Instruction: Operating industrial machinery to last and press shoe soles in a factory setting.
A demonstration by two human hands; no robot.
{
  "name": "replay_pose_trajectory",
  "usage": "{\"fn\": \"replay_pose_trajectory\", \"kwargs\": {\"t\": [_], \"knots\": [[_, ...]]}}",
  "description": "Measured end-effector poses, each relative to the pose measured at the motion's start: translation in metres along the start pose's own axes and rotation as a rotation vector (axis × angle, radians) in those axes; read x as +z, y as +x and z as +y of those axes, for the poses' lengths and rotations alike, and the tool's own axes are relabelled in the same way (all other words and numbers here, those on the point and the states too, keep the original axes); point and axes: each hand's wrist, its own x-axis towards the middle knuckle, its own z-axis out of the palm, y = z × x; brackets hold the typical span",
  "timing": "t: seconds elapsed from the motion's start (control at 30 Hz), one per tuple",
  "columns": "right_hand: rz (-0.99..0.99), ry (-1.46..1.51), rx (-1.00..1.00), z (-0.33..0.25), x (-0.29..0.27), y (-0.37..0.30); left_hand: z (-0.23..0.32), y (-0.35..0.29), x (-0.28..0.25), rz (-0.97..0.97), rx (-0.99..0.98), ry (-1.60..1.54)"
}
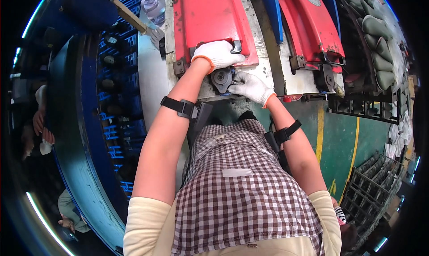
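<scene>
My left hand, in a white knit glove with an orange cuff, lies over the front edge of a red machine cover. Its fingers are wrapped round the metal handle set in that edge. Just below the cover a dark grey fitting with a round ringed face sticks out of the machine front. My right hand, gloved the same way, is at the right side of this fitting. Its fingers are bent and pressed together against the fitting's edge; whatever may be between them is hidden.
A second red-covered machine with a similar fitting stands to the right. Beyond it, a rack holds several grey-green shoe-shaped pieces. At left are a clear bottle, a grey glove and a blue-framed conveyor. Other people are at far left.
</scene>
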Motion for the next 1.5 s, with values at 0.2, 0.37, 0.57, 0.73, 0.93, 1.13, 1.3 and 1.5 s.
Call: {"fn": "replay_pose_trajectory", "kwargs": {"t": [0.2, 0.37, 0.57, 0.73, 0.93, 1.13, 1.3, 1.5], "knots": [[-0.012, -0.068, -0.046, 0.002, 0.0, 0.0, 0.007, -0.005, -0.004, -0.017, -0.003, 0.089], [-0.061, -0.074, -0.056, -0.01, -0.003, -0.005, 0.001, -0.003, 0.004, -0.01, -0.037, 0.031], [-0.074, -0.061, -0.086, -0.005, -0.006, 0.001, 0.012, -0.005, -0.004, -0.052, -0.11, 0.001], [-0.085, -0.167, -0.08, -0.011, -0.011, 0.002, 0.017, -0.006, -0.008, -0.016, -0.13, -0.014], [-0.08, -0.237, -0.088, -0.016, -0.011, 0.001, 0.019, -0.008, -0.012, -0.055, -0.142, 0.01], [-0.078, -0.24, -0.05, -0.012, -0.012, 0.0, 0.022, -0.009, -0.009, 0.005, -0.104, 0.007], [-0.044, -0.192, -0.053, -0.017, -0.012, -0.004, 0.02, -0.007, -0.008, -0.018, -0.118, 0.0], [-0.033, -0.114, -0.072, -0.01, -0.007, -0.001, 0.017, -0.009, -0.008, 0.0, -0.114, 0.006]]}}
